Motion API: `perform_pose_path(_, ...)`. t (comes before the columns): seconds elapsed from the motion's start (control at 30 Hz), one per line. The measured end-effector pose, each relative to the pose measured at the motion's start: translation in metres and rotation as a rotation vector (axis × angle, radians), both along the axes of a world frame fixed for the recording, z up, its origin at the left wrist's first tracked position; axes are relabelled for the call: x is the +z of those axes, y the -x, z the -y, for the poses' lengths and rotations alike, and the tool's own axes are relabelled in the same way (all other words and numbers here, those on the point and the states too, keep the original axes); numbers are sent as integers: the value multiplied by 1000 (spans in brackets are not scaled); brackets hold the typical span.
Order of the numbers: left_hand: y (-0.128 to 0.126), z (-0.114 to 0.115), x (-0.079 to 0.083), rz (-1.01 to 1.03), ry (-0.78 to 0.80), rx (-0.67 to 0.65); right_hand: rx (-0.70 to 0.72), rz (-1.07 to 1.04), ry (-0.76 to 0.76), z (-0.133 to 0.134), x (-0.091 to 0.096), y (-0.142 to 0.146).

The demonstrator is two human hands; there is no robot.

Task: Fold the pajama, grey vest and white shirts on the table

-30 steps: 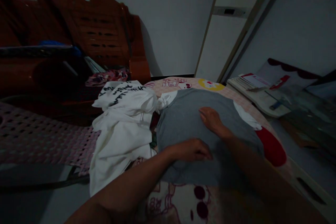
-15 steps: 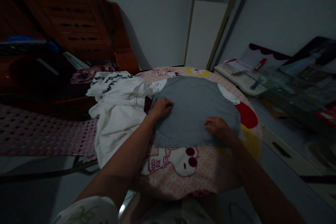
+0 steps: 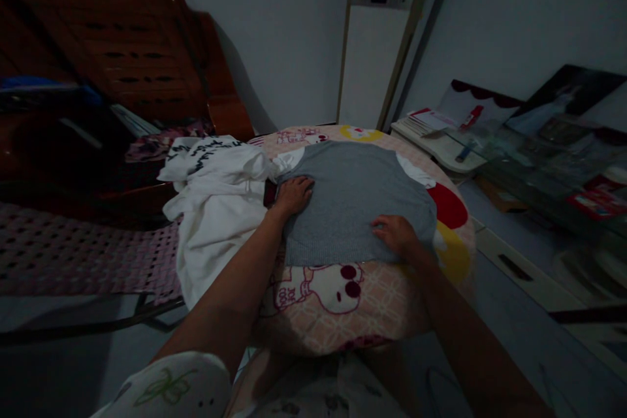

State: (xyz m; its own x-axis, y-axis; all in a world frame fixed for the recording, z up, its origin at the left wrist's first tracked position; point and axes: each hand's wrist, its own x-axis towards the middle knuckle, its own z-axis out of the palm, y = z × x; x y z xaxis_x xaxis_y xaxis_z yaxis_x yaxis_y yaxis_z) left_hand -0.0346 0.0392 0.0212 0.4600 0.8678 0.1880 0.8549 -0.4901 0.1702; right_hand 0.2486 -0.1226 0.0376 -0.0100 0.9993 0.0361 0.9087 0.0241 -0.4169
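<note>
- Garment [image 3: 353, 189], grey and flat, had our left hand [image 3: 294, 194] at its left side, not mid-body as a second earlier: palm down, fingers extended, gripping nothing visible.
- Our right hand [image 3: 394, 233] had come lower, fingers half curled; any pinch of fabric, we could not tell.
- Patterned cloth [image 3: 337, 326] lay bare between hem [image 3: 328, 253] and its own near edge; white clothing [image 3: 220, 209] crowded the left.
- Beyond, we noted a wooden bench [image 3: 127, 46] at left, a glass top [image 3: 519, 166] at right, all dim.

Grey knit top [image 3: 345, 192], white-sleeved, spread flat
</note>
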Motion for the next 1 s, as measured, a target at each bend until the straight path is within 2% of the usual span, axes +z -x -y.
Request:
perform_pose_path(0.17,1,-2,-1,36,-18,-36,-316,-53,-153,8,4,-45)
perform_pose_path(0.23,-5,4,2,91,3,-99,-468,-13,-203,16,5,-62)
perform_pose_path(0.33,-24,24,12,182,95,-340,-653,103,-196,27,3,-79)
perform_pose_path(0.4,-42,45,18,226,155,-552,-705,177,-190,32,-1,-85)
perform_pose_path(0.5,-68,76,19,242,238,-825,-704,216,-183,38,-5,-89)
perform_pose_path(0.57,-79,90,15,204,259,-917,-678,122,-146,41,-5,-90)
perform_pose_path(0.63,-85,96,10,162,269,-930,-615,-109,-87,45,-2,-93)
perform_pose_path(0.77,-87,95,5,143,288,-898,-458,-611,18,53,6,-93)
perform_pose_path(0.87,-86,94,7,162,291,-897,-418,-682,14,54,10,-84)
perform_pose_path(1.0,-86,98,9,166,268,-909,-491,-607,-47,48,9,-74)
